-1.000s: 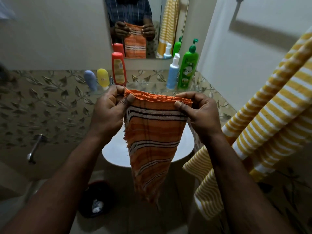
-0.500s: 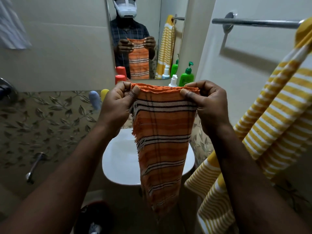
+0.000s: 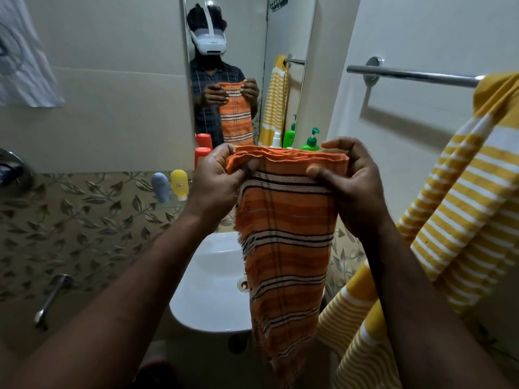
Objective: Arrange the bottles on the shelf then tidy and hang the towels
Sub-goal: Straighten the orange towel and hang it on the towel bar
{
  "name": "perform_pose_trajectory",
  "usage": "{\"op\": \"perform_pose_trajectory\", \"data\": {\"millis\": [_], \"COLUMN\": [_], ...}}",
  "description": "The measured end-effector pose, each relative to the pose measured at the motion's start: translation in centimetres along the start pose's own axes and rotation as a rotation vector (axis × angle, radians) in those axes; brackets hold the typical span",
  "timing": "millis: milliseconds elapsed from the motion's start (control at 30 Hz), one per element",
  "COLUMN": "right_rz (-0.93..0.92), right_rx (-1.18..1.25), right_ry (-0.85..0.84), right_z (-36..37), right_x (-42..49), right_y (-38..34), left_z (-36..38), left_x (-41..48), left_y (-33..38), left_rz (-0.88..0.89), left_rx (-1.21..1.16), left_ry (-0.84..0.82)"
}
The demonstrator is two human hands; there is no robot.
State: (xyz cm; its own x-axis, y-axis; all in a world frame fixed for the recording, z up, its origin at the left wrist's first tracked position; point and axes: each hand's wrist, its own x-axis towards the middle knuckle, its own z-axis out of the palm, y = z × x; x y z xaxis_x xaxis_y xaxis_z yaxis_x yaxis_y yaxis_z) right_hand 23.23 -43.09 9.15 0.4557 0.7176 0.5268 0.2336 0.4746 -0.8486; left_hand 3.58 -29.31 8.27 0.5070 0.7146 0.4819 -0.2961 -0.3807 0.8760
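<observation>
The yellow striped towel [image 3: 460, 220] hangs from the right end of the towel rail [image 3: 407, 75] and fills the right side, its folds falling just beside the right forearm. From its wall mount to the towel's edge the rail shows bare metal, with plain wall beneath. The mirror [image 3: 241, 37] stands ahead on the back wall. The white sink [image 3: 207, 290] juts out below, its rounded front rim well under the hands with open air between.

The orange striped towel [image 3: 286, 262] hangs in front of the sink as a narrow folded strip. Its frayed left edge is loose and its lower end drops past the rim. Whether its right edge touches the yellow towel I cannot tell.

The left hand [image 3: 213, 186] pinches the top left corner, thumb on the near face and fingers curled behind. The right hand [image 3: 356, 189] grips the top right corner, thumb pressed on the near face and fingers curled over the fold. The top edge runs roughly level between them.

Behind that edge a green pump bottle [image 3: 311, 141] shows only its top. A red bottle [image 3: 201, 154] stands just left of the left hand. Farther left, a yellow bottle [image 3: 179, 183] and a blue-grey bottle [image 3: 160, 186] stand side by side.
</observation>
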Motion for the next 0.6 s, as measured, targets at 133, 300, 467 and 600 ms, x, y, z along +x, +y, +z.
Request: {"op": "perform_pose_trajectory", "data": {"millis": [133, 300, 467, 600], "right_rz": [0.184, 0.108, 0.053, 0.05], "right_rx": [-0.077, -0.047, -0.059, -0.032], "right_ry": [-0.092, -0.046, 0.059, 0.094], "right_z": [-0.5, -0.2, 1.3, 2.0], "right_x": [-0.1, 0.5, 1.4, 2.0], "right_y": [2.1, 1.6, 0.9, 0.8], "left_z": [0.6, 0.0, -0.2, -0.1], "left_x": [0.0, 0.6, 1.3, 1.5], "left_y": [-0.4, 0.0, 0.9, 1.2], "left_rz": [-0.014, -0.063, -0.031, 0.014], "left_rx": [0.039, -0.017, -0.034, 0.004], "left_ry": [-0.05, -0.01, 0.031, 0.064]}}
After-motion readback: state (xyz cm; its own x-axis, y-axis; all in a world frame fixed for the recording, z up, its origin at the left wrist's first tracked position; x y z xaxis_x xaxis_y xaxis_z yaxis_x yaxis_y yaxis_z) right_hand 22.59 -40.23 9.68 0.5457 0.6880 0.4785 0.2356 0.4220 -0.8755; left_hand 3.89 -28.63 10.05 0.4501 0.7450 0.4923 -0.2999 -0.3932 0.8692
